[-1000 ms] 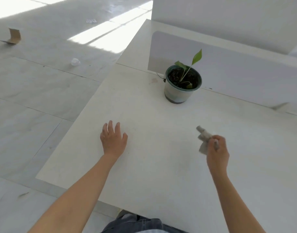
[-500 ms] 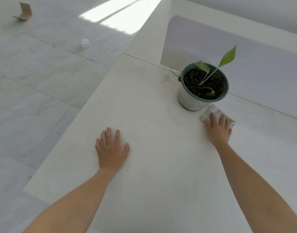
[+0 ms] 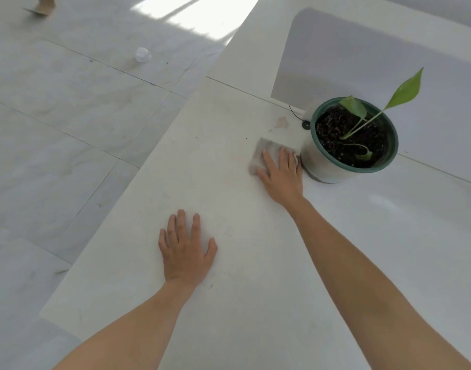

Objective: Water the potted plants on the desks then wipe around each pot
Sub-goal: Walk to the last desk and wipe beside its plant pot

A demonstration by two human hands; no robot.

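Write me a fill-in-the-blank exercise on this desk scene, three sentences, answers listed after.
1. The right hand presses a ____ flat on the desk.
2. The pot has a ____ rim.
3. The left hand lies flat and holds ____.

Answers: cloth; green; nothing

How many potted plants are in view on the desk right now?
1. The potted plant stands by the divider panel, just right of the right hand pressing the cloth. Others may sit outside the frame.

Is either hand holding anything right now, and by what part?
The right hand presses flat on the grey cloth, covering its near-right part; no closed grip. The left hand lies empty on the white desk.
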